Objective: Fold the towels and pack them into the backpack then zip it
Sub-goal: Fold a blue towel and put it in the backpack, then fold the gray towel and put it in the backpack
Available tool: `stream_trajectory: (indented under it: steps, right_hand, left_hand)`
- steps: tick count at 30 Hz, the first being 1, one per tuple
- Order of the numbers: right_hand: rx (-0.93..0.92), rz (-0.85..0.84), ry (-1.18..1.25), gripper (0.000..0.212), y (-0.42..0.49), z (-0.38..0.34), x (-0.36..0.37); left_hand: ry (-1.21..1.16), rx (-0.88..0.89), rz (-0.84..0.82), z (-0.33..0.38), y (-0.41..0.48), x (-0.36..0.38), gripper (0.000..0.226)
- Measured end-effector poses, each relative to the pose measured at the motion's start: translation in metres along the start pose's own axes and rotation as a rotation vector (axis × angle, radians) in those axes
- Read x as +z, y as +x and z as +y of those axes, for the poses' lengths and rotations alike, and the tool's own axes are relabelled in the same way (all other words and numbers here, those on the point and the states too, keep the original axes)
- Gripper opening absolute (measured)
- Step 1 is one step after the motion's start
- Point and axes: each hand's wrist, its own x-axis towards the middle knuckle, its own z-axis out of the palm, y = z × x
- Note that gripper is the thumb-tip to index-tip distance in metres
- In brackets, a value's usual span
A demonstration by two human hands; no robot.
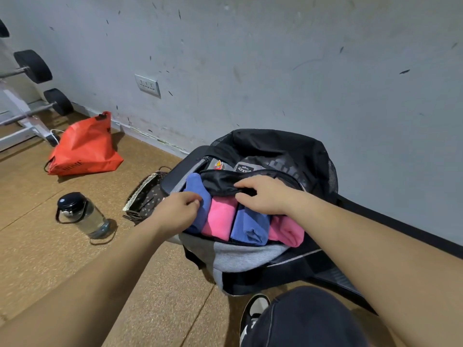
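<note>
My right hand (265,194) clutches the backpack (245,259) flap (220,181) just beyond the towels (220,219), which lie lengthwise toward me. My left hand (180,209) curls against the leftmost one, grip unclear.

The backpack (240,259), grey and black, lies on the floor against the wall, its main compartment unzipped and gaping. Its black flap (220,181) droops over the far ends of the towels. Four folded towels sit packed side by side inside, left to right: a blue towel (196,184), a pink towel (220,216), a second blue towel (250,226), a second pink towel (288,231).
</note>
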Motion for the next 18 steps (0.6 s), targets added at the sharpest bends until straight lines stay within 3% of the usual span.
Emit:
stream_trajectory:
  steps: [3, 6, 11, 15, 18]
  right_hand:
    - [-0.048, 0.090, -0.009, 0.052, -0.016, 0.002, -0.009]
    - [-0.064, 0.201, 0.019, 0.036, -0.041, 0.011, -0.023]
    - [0.016, 0.324, 0.061, 0.026, -0.104, 0.048, -0.041]
    - [0.161, 0.355, 0.160, 0.032, -0.166, 0.104, -0.048]
    - [0.288, 0.370, 0.274, 0.024, -0.216, 0.155, -0.048]
  left_hand:
    - [0.063, 0.056, 0.133, 0.020, -0.016, 0.000, 0.027]
    - [-0.037, 0.184, 0.201, 0.052, -0.035, 0.015, 0.026]
    - [-0.302, 0.321, 0.114, 0.130, -0.060, 0.057, 0.024]
    - [-0.381, 0.376, 0.019, 0.198, -0.071, 0.105, 0.019]
    - [-0.407, 0.407, -0.120, 0.246, -0.083, 0.146, 0.015]
